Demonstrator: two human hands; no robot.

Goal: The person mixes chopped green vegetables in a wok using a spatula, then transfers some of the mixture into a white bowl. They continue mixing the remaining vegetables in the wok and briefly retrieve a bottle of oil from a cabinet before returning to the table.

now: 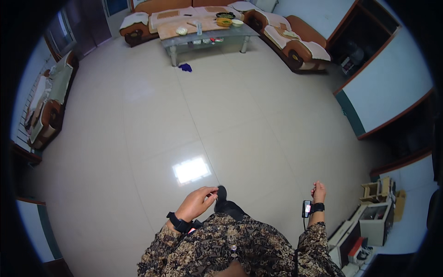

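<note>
My left hand [199, 201] is in front of my body at the lower middle, its fingers half bent and the thumb a little apart, with nothing visible in it. Its fingertips overlap a black shoe [222, 194] in the picture, well below on the floor. Out to the right, my right hand [318, 192] hangs with its fingers curled in and no object showing. Each wrist wears a black strap [317, 207]; a small device [306, 208] with a cable sits at the right one. My sleeves and top [235, 242] are brown patterned cloth.
Pale glossy floor tiles [166, 121] stretch ahead. A low table [207, 39] with bowls stands at the far end, a dark purple cloth [185, 67] by its leg. Sofas [287, 41] line the room. Cabinets [375, 216] stand at the right, beside dark doorways [401, 128].
</note>
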